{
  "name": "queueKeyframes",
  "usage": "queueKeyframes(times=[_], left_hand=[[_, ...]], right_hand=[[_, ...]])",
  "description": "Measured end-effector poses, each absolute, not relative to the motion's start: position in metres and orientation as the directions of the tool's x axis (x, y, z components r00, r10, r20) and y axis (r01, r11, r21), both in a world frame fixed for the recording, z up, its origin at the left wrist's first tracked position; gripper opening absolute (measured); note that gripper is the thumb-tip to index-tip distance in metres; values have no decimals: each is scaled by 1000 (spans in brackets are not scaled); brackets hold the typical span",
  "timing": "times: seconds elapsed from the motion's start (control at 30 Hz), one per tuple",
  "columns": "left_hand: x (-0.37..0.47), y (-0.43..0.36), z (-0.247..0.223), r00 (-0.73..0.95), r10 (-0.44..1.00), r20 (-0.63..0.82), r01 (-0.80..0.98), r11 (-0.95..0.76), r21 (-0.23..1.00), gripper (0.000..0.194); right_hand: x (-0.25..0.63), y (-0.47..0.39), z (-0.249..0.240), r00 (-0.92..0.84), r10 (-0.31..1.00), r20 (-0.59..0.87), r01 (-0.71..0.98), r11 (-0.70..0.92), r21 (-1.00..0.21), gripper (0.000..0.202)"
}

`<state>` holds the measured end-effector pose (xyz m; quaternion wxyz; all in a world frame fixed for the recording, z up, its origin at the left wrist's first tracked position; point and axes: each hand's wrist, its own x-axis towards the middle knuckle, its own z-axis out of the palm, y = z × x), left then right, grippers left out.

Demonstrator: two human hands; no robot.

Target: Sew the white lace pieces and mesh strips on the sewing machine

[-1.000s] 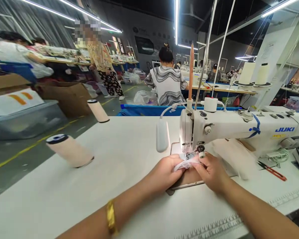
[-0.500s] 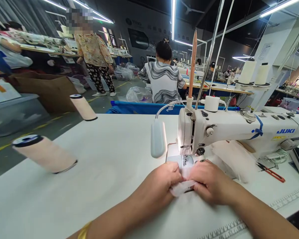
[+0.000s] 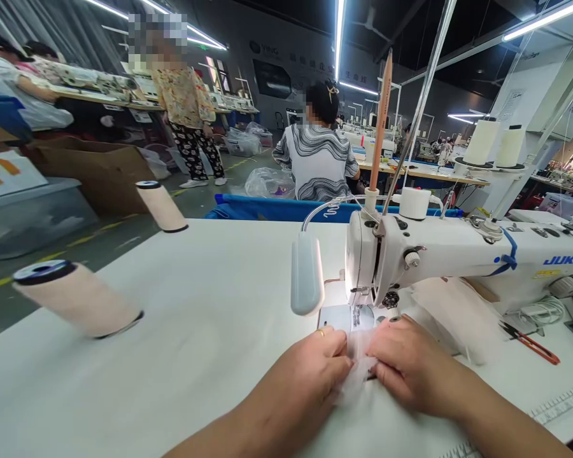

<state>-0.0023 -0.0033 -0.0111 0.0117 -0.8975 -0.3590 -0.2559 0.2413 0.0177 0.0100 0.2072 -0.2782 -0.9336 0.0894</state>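
A small piece of sheer white fabric [image 3: 358, 369] stretches between my two hands, just in front of the needle and presser foot [image 3: 361, 316] of a white sewing machine [image 3: 439, 248]. My left hand [image 3: 318, 362] pinches its left side, with thumb and fingers pressed together. On the right, my right hand [image 3: 408, 362] grips the other side, fingers bent onto the cloth. The metal needle plate [image 3: 335, 318] shows beyond my left fingers. Under the machine arm lies more pale sheer fabric [image 3: 453, 315]. The lamp [image 3: 307, 273] lights the sewing spot.
Two pale thread cones [image 3: 83, 299] lie tilted at the table's left. Orange-handled thread snips [image 3: 530, 342] rest on the right, above a clear ruler [image 3: 563, 401]. A pencil [image 3: 382, 121] stands on the machine head. Beyond the blue cloth edge [image 3: 267, 208] sits a co-worker [image 3: 321, 146].
The view has shifted slightly, so the machine sits a little farther right. Both hands, still gripping the fabric, are slightly lower and nearer me relative to the presser foot.
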Motion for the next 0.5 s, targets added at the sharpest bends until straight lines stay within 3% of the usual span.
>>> queueKeyframes(times=[0.2,0.5], left_hand=[[-3,3,-13,575,712,404,699,-684,210,27],[-1,11,-9,558,681,475,667,-708,233,26]], right_hand=[[239,21,3,-725,607,326,544,794,-271,14],[240,25,-6,-674,658,337,592,753,-286,15]])
